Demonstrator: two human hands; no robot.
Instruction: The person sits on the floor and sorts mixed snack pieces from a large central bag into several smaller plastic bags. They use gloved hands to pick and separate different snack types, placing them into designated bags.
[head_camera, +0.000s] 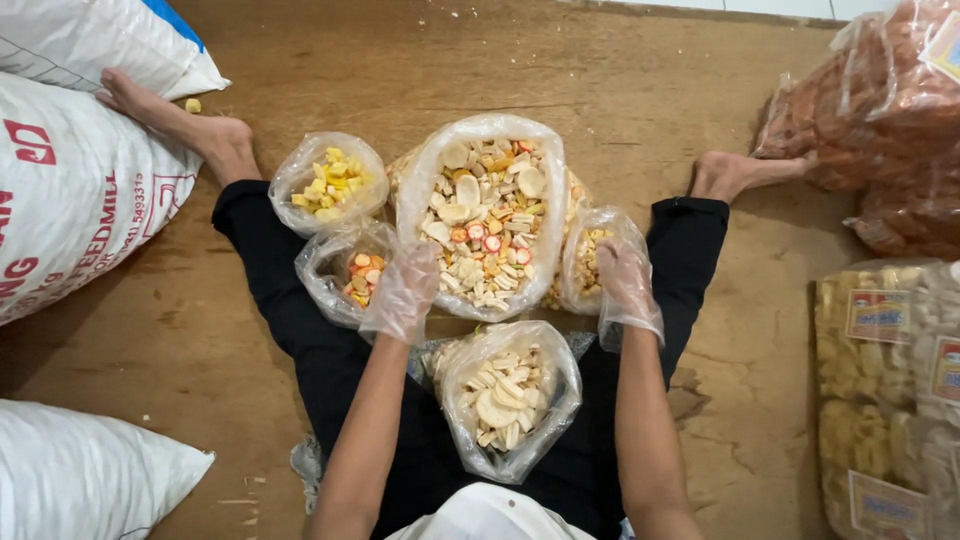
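Gloved left hand (403, 290) dipping into the big central bag of mixed crackers (488, 215) on the floor, fingers curled together; right hand (625, 280), fingers apart, at the small side bag (590, 255). Best scooped loosely, bag mouths kept wide

left hand (403, 292) on orange-cracker bag (345, 272) | right hand (625, 280) on side bag (590, 258)

Gloves (404, 290): thin clear plastic. Bags (510, 400): glossy, crinkled film. Sacks (70, 190): woven, matt. Floor (620, 90): worn, cracked brown wood.
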